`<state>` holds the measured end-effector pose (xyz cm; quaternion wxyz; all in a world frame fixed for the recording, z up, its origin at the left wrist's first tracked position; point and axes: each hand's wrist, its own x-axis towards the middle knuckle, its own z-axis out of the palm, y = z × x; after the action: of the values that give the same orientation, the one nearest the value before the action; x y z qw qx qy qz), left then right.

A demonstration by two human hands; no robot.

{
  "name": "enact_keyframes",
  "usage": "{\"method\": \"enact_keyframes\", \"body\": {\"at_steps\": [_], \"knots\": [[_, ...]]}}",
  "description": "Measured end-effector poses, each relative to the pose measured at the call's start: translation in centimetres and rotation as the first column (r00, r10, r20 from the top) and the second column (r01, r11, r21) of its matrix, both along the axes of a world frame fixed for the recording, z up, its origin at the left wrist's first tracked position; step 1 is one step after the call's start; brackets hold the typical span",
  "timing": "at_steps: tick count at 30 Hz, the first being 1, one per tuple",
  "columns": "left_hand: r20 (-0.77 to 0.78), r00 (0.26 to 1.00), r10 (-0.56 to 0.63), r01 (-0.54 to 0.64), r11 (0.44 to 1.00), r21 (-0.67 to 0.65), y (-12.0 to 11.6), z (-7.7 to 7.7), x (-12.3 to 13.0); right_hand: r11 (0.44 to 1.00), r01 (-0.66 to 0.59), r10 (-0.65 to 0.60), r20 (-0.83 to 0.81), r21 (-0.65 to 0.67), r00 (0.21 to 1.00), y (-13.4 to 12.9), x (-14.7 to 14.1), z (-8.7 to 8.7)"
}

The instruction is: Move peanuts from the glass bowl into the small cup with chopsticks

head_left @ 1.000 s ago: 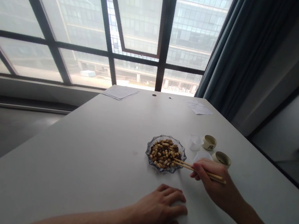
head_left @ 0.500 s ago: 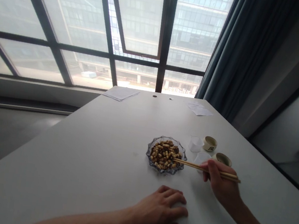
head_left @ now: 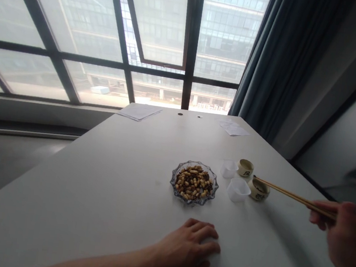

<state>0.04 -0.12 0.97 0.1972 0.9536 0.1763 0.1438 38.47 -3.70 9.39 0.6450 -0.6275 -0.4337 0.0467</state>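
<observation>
At the far end of the white table point(head_left: 99, 184) I see a stack of paper sheets point(head_left: 139, 112) on the left and loose sheets point(head_left: 235, 129) on the right, a dark round cable hole point(head_left: 180, 114) between them. Beyond, I look through a dark-framed window point(head_left: 190, 65), one sash point(head_left: 157, 17) tilted open, onto a glass-fronted building point(head_left: 225, 39). Right of it hangs a dark blue curtain point(head_left: 265, 66).

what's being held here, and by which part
The right hand holds the chopsticks toward their rear; their tips seem to pinch a dark morsel. The left hand appears empty.
</observation>
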Motion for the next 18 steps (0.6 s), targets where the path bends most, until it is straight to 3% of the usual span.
{"method": "enact_keyframes", "body": {"at_steps": [6, 13, 18], "knots": [[-0.010, 1.000, 0.011, -0.011, 1.000, 0.002, 0.0, 0.2, 0.0, 0.991, 0.103, -0.100, 0.038, -0.085, 0.994, -1.2, 2.9, -1.3], [-0.003, 1.000, 0.012, -0.012, 1.000, 0.000, 0.0, 0.1, 0.0, 0.995, -0.061, 0.047, -0.175, -0.079, 0.983, -0.5, 3.8, -3.8], [-0.003, 1.000, 0.013, -0.013, 1.000, 0.006, -0.1, 0.1, -0.1, 0.997, -0.074, 0.068, -0.164, -0.032, 0.984, -0.6, 3.0, -3.1]]}}
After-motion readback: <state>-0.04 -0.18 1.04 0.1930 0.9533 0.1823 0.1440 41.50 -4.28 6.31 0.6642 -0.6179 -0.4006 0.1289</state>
